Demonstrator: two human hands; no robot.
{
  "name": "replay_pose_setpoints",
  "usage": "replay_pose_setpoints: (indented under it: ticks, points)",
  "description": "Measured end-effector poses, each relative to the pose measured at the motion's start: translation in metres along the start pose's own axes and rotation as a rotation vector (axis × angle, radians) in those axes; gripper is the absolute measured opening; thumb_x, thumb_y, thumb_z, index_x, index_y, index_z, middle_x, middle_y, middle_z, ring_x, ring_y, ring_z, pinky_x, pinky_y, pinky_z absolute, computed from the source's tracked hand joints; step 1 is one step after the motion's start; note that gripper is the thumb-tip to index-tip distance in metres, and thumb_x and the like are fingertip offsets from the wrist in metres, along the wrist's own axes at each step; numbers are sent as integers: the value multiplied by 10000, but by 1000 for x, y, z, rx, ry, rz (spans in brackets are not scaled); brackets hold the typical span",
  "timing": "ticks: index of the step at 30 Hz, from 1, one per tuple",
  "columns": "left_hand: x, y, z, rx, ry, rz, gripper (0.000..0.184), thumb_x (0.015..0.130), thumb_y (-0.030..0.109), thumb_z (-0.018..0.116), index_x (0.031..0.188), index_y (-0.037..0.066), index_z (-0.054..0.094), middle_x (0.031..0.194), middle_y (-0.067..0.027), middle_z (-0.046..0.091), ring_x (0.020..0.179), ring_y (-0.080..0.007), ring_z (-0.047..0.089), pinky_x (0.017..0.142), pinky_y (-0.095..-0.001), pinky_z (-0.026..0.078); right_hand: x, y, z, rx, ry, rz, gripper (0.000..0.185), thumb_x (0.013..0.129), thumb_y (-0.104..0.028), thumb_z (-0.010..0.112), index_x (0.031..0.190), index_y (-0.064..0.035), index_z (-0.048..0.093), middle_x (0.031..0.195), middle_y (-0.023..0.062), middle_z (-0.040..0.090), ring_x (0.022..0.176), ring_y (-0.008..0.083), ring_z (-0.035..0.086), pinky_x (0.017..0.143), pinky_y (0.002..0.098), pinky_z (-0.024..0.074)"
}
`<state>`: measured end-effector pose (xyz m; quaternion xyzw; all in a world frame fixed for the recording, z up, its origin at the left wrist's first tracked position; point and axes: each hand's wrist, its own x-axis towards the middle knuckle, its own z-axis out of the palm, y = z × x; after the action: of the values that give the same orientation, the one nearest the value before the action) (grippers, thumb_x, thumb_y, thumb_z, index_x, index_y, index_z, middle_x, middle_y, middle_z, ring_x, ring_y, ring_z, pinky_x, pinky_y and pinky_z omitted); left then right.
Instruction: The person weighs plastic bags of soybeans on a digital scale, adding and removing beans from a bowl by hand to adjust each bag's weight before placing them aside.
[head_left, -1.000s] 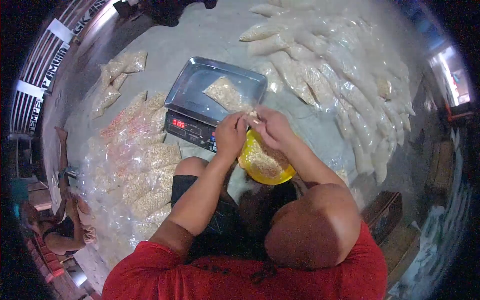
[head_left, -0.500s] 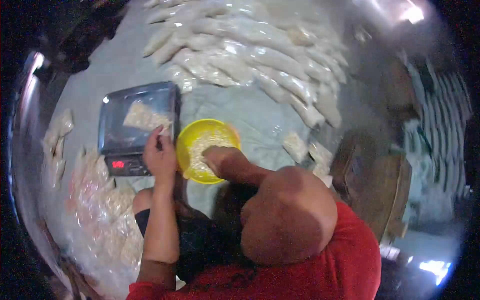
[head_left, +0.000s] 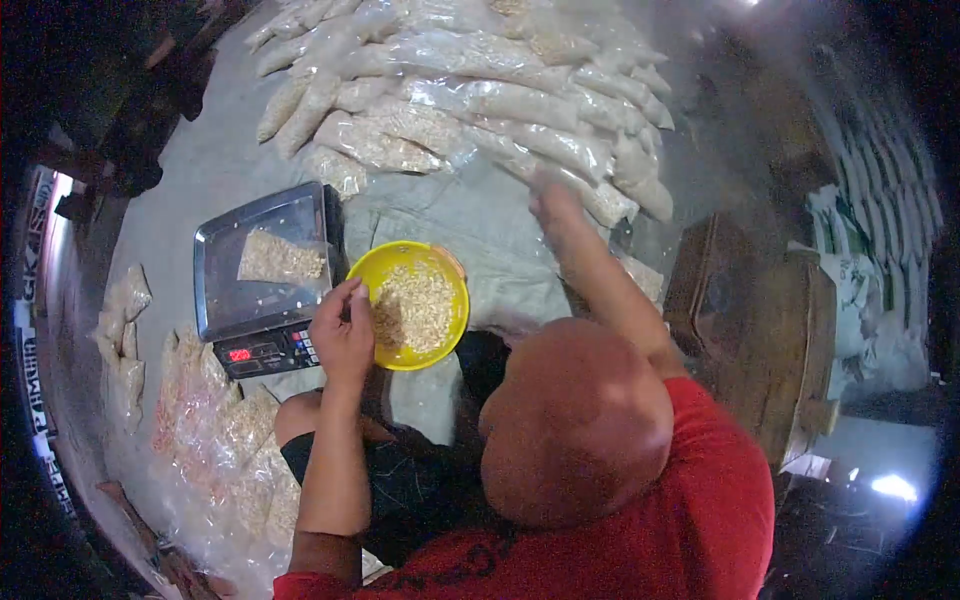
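A digital scale (head_left: 262, 345) with a metal tray and a red display stands left of centre. On its tray lies a clear plastic bag of pale pieces (head_left: 270, 256). My left hand (head_left: 345, 325) is beside the tray's right side, at the open end of the bag, its fingers bent together; what they pinch is too small to make out. Right of it, a yellow bowl (head_left: 460, 318) holds loose pale pieces. My right hand (head_left: 553, 198) is stretched forward beyond the bowl, near the long filled bags, blurred by motion, so its fingers are unclear.
Long filled plastic bags (head_left: 480, 97) cover the far floor. Smaller filled bags (head_left: 235, 430) lie at the lower left, and a few more (head_left: 125, 350) at the far left. A wooden bench-like object (head_left: 765, 340) and stacked sacks (head_left: 890, 240) are on the right.
My right hand has left the bowl and moved forward and right, towards the long bags. My left hand has shifted slightly right and nearer me, still beside the scale. The view has shifted too.
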<state>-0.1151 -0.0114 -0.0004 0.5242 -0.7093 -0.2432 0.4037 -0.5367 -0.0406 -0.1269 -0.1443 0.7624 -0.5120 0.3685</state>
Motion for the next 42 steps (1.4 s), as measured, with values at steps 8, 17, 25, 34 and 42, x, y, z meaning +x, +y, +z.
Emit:
replay_pose_setpoints:
  ticks: [8, 17, 25, 34, 42]
  points:
    - [-3, -13, 4, -88, -65, -19, 202, 969, 141, 703, 1110, 4, 753, 937, -155, 754, 812, -224, 707, 781, -342, 554, 21, 71, -64, 596, -32, -107, 171, 1020, -158, 586, 941, -13, 629, 737, 73, 632, 563, 185, 599, 473, 354, 485]
    - [0, -11, 14, -71, -86, -111, 225, 961, 194, 723, 1107, 26, 755, 920, -167, 747, 788, -229, 714, 744, -347, 561, -108, -23, -71, -236, -8, -181, 206, 1069, -193, 556, 940, -49, 629, 712, 29, 608, 571, 128, 546, 496, 313, 470]
    - [-7, -1, 8, -77, -224, -60, 214, 933, 161, 722, 1103, 38, 759, 903, -166, 737, 755, -251, 714, 699, -352, 556, -148, -58, -74, 117, -617, -14, 125, 1073, -117, 513, 999, -61, 597, 669, 41, 578, 574, 134, 534, 538, 295, 473]
    - [-2, -9, 12, -74, -218, -165, 211, 930, 152, 714, 1105, 46, 761, 905, -159, 737, 747, -255, 702, 694, -347, 553, -56, -46, -63, -999, -258, -508, 525, 994, -456, 616, 765, 15, 649, 738, 172, 683, 669, 313, 654, 665, 462, 529]
    - [-6, -8, 16, -49, -285, -81, 230, 934, 180, 717, 1114, 43, 754, 928, -165, 740, 781, -292, 717, 739, -386, 566, 28, -47, 44, -203, -186, -191, 240, 1022, -211, 623, 919, 0, 673, 737, 81, 640, 513, 171, 538, 470, 324, 482]
